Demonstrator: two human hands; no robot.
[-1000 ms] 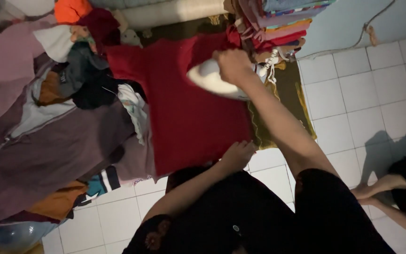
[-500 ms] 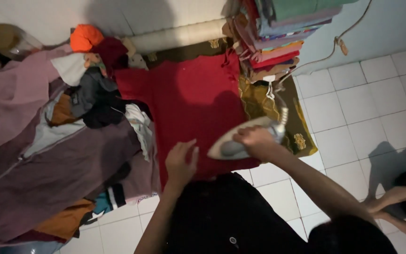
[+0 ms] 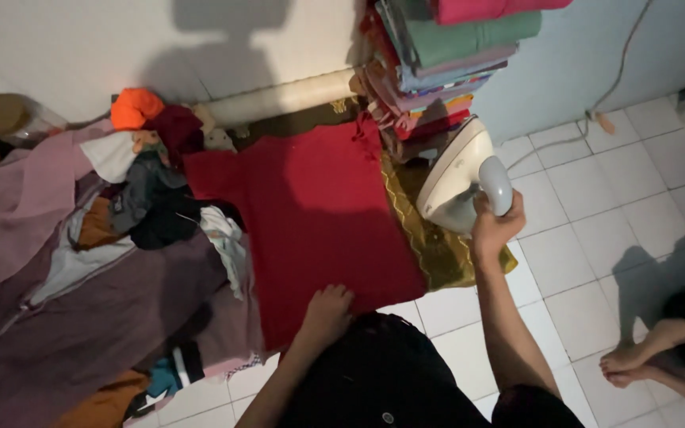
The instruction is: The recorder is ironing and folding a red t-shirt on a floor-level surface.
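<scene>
While the left hand [image 3: 328,307] presses flat, fingers together, on the near hem of the red garment [image 3: 319,218], the right hand [image 3: 495,226] grips the iron [image 3: 457,178] by its handle, upright off the cloth's right edge, nose up toward the wall.

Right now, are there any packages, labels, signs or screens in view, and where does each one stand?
None of these can be made out in the picture.
Only cloth and tools show: the right hand holds a white iron lifted beside the red garment.
The left hand rests on its near edge.
A stack of folded clothes stands against the wall.
</scene>
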